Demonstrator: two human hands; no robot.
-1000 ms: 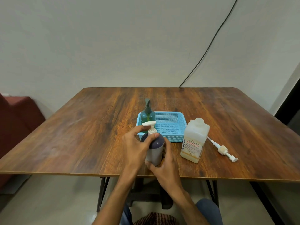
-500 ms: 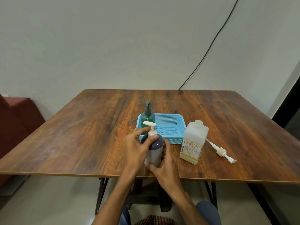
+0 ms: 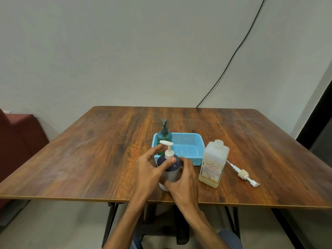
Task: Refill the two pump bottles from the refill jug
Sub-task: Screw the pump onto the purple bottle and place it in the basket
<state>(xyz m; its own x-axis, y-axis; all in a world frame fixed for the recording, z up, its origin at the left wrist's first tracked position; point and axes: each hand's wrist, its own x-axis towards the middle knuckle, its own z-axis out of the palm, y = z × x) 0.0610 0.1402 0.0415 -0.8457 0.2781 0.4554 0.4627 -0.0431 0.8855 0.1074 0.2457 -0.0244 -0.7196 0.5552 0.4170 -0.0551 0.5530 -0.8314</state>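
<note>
Purple pump bottle point(image 3: 170, 172) upright, spout left; left hand point(image 3: 149, 168) fingers pinch collar, right hand point(image 3: 185, 180) fingers wrap body.

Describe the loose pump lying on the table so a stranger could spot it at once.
Start at the wooden table and find the pale refill jug standing right of the blue basket. Just right of the jug lies the loose pump, flat on the wood. It is the only pump not on a bottle, white with a beige collar.
</note>
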